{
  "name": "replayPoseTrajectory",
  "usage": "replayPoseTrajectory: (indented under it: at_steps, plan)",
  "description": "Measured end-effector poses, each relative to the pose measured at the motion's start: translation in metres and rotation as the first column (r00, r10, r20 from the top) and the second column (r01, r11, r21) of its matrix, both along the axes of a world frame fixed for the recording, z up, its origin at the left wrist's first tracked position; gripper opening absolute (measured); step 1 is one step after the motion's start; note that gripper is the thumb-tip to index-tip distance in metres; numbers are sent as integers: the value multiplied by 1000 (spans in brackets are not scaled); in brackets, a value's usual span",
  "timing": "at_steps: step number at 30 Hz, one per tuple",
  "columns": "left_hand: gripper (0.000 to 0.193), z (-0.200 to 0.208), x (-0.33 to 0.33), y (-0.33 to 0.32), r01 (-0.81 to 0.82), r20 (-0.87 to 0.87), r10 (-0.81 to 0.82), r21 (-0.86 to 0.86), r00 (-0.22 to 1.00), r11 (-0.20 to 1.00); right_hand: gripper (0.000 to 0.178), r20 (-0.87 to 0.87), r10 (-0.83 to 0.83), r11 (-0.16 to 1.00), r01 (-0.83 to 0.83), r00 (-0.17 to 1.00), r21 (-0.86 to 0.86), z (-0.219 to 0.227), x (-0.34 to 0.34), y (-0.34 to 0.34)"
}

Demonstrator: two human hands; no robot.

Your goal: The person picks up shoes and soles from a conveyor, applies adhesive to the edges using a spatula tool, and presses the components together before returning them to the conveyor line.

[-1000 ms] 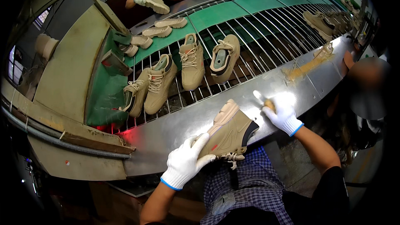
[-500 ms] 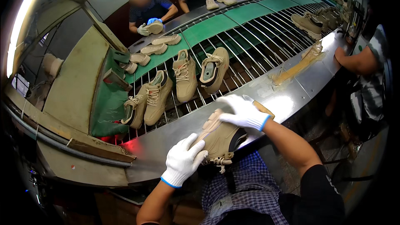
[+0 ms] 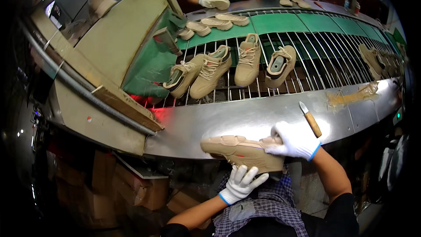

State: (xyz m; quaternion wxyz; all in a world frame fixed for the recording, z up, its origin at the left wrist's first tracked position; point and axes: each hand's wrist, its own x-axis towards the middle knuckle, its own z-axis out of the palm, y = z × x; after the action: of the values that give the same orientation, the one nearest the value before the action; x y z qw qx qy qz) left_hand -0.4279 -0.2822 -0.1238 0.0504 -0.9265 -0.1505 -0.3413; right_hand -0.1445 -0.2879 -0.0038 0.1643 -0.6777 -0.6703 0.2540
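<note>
A beige lace-up shoe [image 3: 250,152] is turned sole up over the near edge of the steel counter [image 3: 197,125], its toe pointing left. My left hand [image 3: 243,183], in a white knit glove, grips the upper from below with its fingers spread across the side. Wrapped round the heel end of the sole is my right hand [image 3: 294,141], gloved the same way. Just beyond that hand lies a knife [image 3: 312,124] with a wooden handle, its blade pointing away from me. The shoe's opening and most of its laces face down, out of sight.
Beyond the counter, several beige shoes [image 3: 212,77] stand on a metal roller conveyor [image 3: 322,68]. Loose soles [image 3: 218,23] rest on a green strip [image 3: 278,25] at its far side. Across it, a gloved co-worker's hands [image 3: 215,1] hold a sole. A pale panel [image 3: 107,44] rises at left.
The shoe has turned from toe-up and tilted to lying sideways with its sole up. My right hand has closed on the heel, and my left has shifted under the upper. The view has swung left.
</note>
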Motion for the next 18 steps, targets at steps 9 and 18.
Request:
replayPoseTrajectory:
  at_steps: [9,18]
  plan:
    - [46,62,-5,46,162,-6,-161,24,987,987,58,-48,-64,994,60,997,-95,23,-40,-3]
    - [44,103,-2,77,381,-88,-392,-122,916,917,57,-33,38,974,-44,999,-220,25,-32,-7]
